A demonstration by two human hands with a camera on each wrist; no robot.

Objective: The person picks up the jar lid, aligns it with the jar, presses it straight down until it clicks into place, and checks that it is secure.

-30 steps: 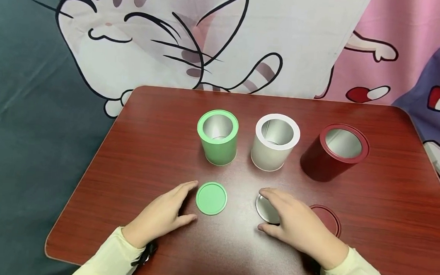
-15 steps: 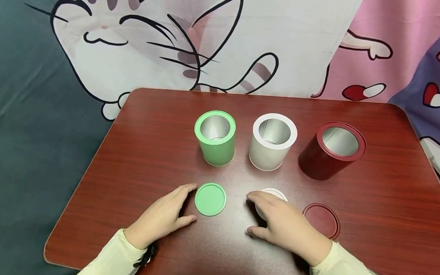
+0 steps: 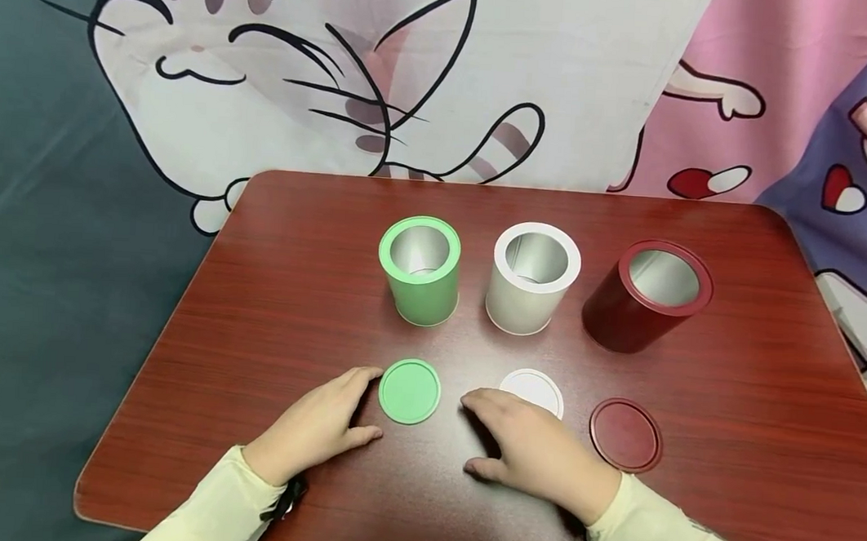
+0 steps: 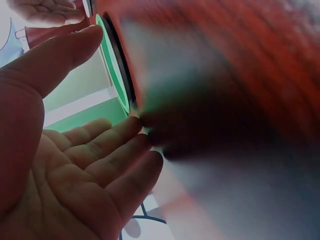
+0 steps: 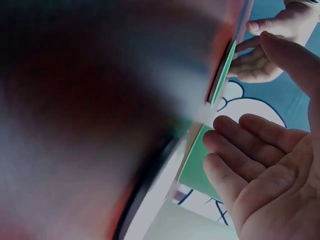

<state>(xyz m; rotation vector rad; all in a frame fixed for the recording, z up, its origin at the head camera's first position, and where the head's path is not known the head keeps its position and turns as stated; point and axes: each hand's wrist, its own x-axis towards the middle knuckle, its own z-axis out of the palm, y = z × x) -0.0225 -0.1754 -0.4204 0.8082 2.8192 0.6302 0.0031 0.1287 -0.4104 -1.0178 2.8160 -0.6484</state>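
A round green lid lies flat on the table, with my left hand just to its left, fingers relaxed and thumb apart. My right hand is between the green lid and the dark red lid, palm facing left, holding nothing. Behind its knuckles lies the white lid, its near part hidden by the hand. In the left wrist view the fingertips of the left hand come close to the green lid's edge. The right wrist view shows the right hand with an empty palm.
Behind the lids stand a green can, a white can and a dark red can, all without lids on top. The brown table has its far edge against a cat-printed cloth.
My right hand has moved left, from over the white lid toward the green lid, uncovering the red lid and much of the white one. The left hand stays beside the green lid.
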